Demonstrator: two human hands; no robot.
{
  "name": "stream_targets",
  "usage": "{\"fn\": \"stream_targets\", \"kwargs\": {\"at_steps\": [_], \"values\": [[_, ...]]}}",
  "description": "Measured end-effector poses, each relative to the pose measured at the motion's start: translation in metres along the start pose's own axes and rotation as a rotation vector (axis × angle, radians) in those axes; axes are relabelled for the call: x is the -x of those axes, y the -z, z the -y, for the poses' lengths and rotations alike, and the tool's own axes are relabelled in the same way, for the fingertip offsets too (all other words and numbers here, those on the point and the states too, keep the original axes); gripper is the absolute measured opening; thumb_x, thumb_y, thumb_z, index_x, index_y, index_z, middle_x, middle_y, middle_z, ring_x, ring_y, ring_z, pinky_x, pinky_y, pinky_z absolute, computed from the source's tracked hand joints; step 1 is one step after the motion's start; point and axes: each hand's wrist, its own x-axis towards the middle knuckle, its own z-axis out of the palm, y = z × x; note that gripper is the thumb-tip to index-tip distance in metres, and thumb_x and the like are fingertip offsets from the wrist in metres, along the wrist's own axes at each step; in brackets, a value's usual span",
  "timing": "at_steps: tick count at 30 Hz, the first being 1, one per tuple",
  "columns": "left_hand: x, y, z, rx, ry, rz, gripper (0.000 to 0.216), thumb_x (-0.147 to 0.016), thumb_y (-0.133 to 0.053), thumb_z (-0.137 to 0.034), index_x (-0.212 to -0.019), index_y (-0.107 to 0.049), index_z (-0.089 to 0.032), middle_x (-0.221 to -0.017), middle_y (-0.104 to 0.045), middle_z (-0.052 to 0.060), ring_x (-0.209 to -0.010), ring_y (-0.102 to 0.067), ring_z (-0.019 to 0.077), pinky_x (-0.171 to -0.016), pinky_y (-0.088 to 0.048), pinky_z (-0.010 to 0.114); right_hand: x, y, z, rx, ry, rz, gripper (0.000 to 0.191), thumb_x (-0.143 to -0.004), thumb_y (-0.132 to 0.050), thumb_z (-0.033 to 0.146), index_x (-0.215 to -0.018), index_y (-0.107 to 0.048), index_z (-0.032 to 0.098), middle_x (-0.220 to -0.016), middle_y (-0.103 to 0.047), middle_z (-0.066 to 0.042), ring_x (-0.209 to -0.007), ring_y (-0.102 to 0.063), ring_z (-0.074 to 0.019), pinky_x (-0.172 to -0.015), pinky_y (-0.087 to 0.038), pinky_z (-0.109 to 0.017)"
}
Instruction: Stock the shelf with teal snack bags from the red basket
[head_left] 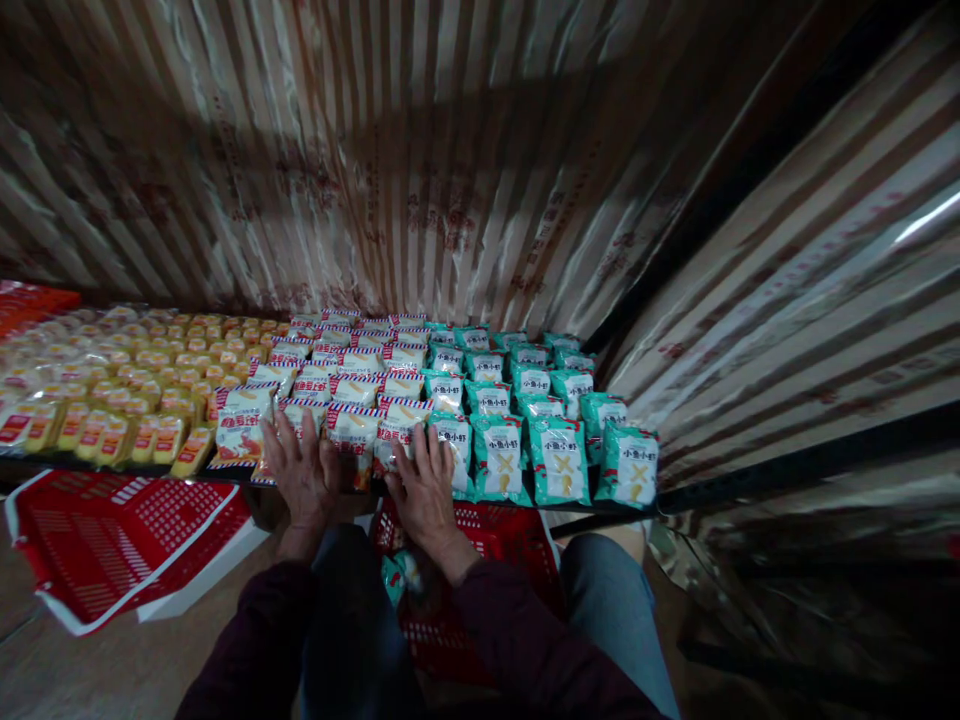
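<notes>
The left hand and right hand, both loosely spread, touch white-red snack bags, some lying between them.

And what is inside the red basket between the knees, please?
In the red basket, at least one teal snack packet shows on the left. The right hand and dark sleeve cover part; anything beneath them cannot be seen.

Dark shelf is carrying rows: yellow snack packs left, red-and-white snack bags midway, teal 小鱼小虾 bags right.
</notes>
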Motion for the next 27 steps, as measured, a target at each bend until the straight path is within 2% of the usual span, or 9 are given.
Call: {"fn": "stream_targets", "kwargs": {"at_steps": [4,7,12,19,27], "values": [[0.018,-0.001,-0.03,0.058,-0.077,0.09,0.057,-0.093,-0.045,-0.031,-0.147,-0.032,-0.015,-0.16,-0.008,0.015,-0.146,-0.002,0.0366,-0.115,-0.017,0.059,0.014,0.009,-0.016,0.036,-0.11,-0.02,0.05,-0.095,-0.046,0.031,-0.145,-0.039,0.025,-0.158,-0.021,-0.011,-0.147,-0.007,-0.0314,-0.113,-0.02,-0.056],[0.028,-0.01,-0.041,0.061,-0.079,0.132,0.056,-0.092,-0.048,-0.029,-0.145,-0.036,-0.013,-0.16,-0.007,0.017,-0.146,-0.005,0.0377,-0.113,-0.021,0.059,0.021,0.009,-0.026,0.052,-0.164,0.003,0.05,-0.096,-0.044,0.032,-0.145,-0.04,0.021,-0.157,-0.023,-0.013,-0.147,-0.01,-0.0314,-0.114,-0.018,-0.055],[0.034,-0.026,-0.039,0.03,-0.025,0.095,0.051,-0.093,-0.048,-0.025,-0.141,-0.04,-0.013,-0.158,-0.013,0.02,-0.146,-0.007,0.0364,-0.112,-0.023,0.058,0.024,0.004,-0.036,0.049,-0.158,0.029,0.051,-0.096,-0.044,0.028,-0.146,-0.038,0.021,-0.157,-0.024,-0.013,-0.147,-0.011,-0.0299,-0.113,-0.021,-0.053],[0.031,-0.035,-0.039,0.031,0.009,0.016,0.053,-0.094,-0.043,-0.025,-0.144,-0.034,-0.011,-0.156,-0.018,0.022,-0.147,-0.008,0.034,-0.113,-0.023,0.057,0.025,-0.002,-0.039,0.034,-0.141,0.014,0.051,-0.094,-0.049,0.024,-0.144,-0.04,0.02,-0.156,-0.028,-0.013,-0.147,-0.009,-0.0296,-0.113,-0.023,-0.052],[0.031,-0.033,-0.047,-0.025,0.048,0.067,0.053,-0.095,-0.041,-0.031,-0.143,-0.037,-0.01,-0.157,-0.014,0.022,-0.147,-0.006,0.0351,-0.113,-0.021,0.06,0.023,0.001,-0.037,0.031,-0.145,0.02,0.052,-0.094,-0.047,0.024,-0.144,-0.038,0.02,-0.155,-0.028,-0.013,-0.147,-0.011,-0.0289,-0.113,-0.022,-0.052]]}}
